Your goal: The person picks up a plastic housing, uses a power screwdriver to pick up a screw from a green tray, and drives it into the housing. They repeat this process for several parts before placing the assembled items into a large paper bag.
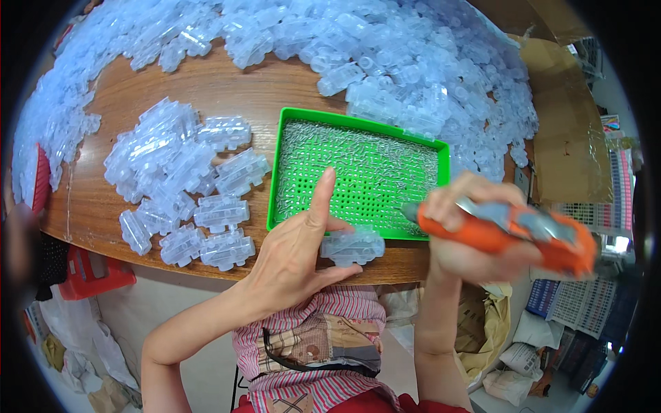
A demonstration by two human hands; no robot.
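My left hand (pixel 292 251) grips the left end of a clear plastic part (pixel 352 246) at the table's front edge. The thumb is below the part and a bent finger behind it, while one finger stretches up over the tray. My right hand (pixel 458 230), blurred by motion, is wrapped round an orange electric screwdriver (pixel 506 230). Its dark tip points left over the right front of a green perforated tray (pixel 277 172). Many small silvery screws (pixel 365 141) lie scattered across the tray's bottom; the holes show through mostly at the middle front.
Left of the tray is a small heap of clear plastic parts (pixel 162 151) on the brown wooden table (pixel 186 89). A huge pile of similar pieces (pixel 406 62) curves along the back. Cardboard (pixel 568 131) stands at the right; a red stool (pixel 96 272) sits below left.
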